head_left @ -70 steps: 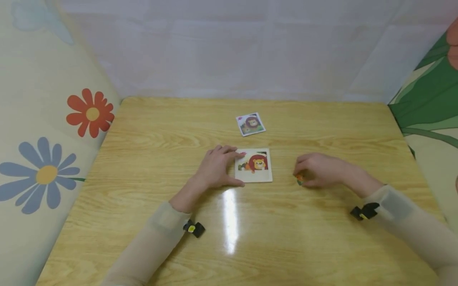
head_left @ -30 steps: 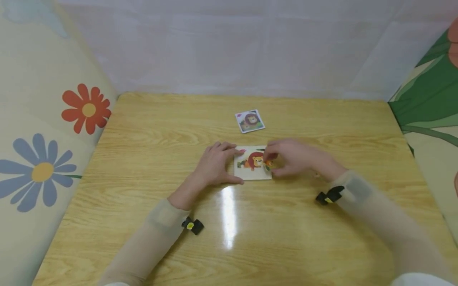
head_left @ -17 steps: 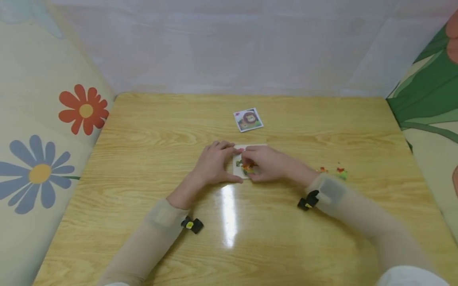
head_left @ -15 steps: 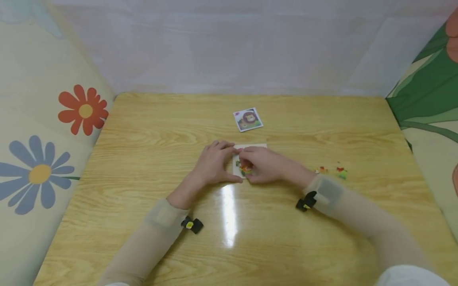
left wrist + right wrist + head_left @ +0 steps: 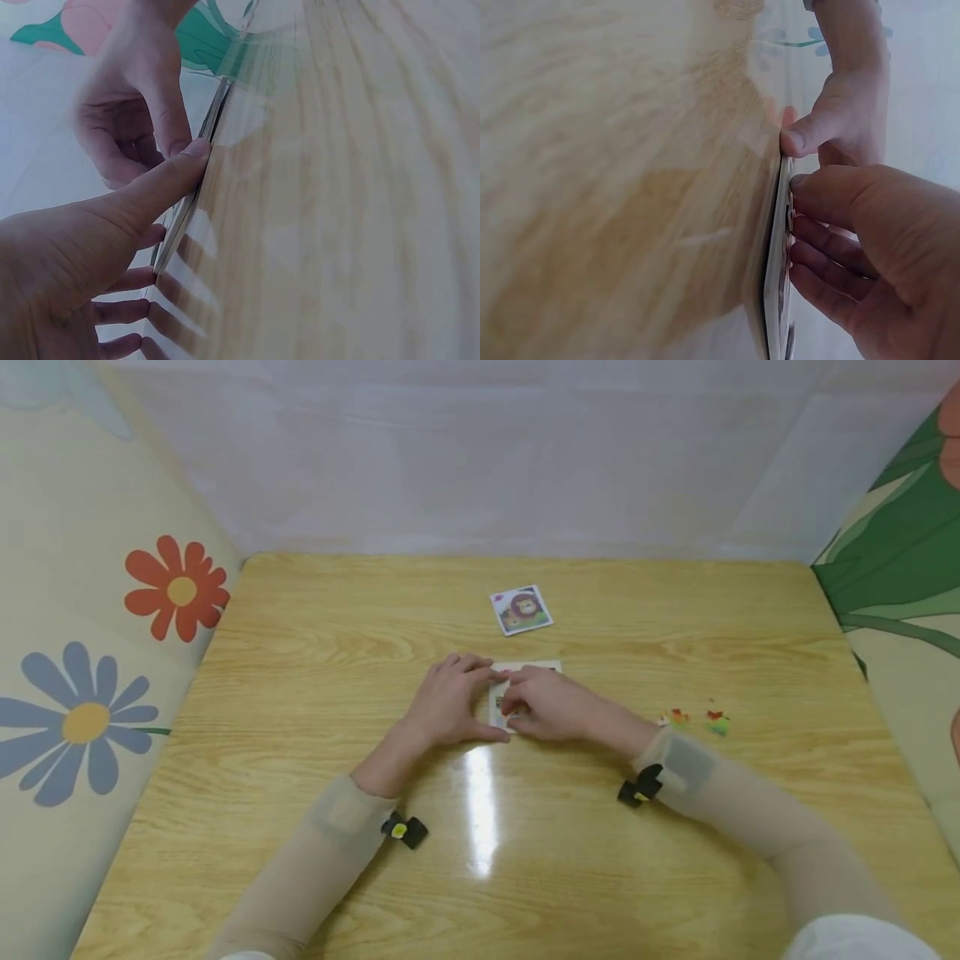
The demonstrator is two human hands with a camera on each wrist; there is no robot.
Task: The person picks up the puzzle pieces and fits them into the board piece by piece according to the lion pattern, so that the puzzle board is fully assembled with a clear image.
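A square white puzzle board (image 5: 498, 722) with a lion picture lies on the table, mostly covered by the hands. My left hand (image 5: 445, 703) holds its left side, the index finger at the far corner and the thumb at the near corner. In the left wrist view, the left thumb (image 5: 169, 180) lies along the board's edge. My right hand (image 5: 555, 703) is over the board, its fingertips and thumb pressing on its surface. In the right wrist view, those fingertips (image 5: 801, 249) sit right at the board's face. A colourful puzzle piece (image 5: 513, 715) shows partly under them, lying on the board.
Several loose puzzle pieces (image 5: 717, 721) lie on the table to the right, by the right forearm. Behind the board is a lion picture card (image 5: 521, 610). Walls with printed flowers flank the wooden table (image 5: 337, 635), and a white sheet (image 5: 465, 460) hangs behind.
My right hand has carried a puzzle piece from the right onto the board, then shifted slightly left and pressed it down. My left hand has stayed at the board's left side.
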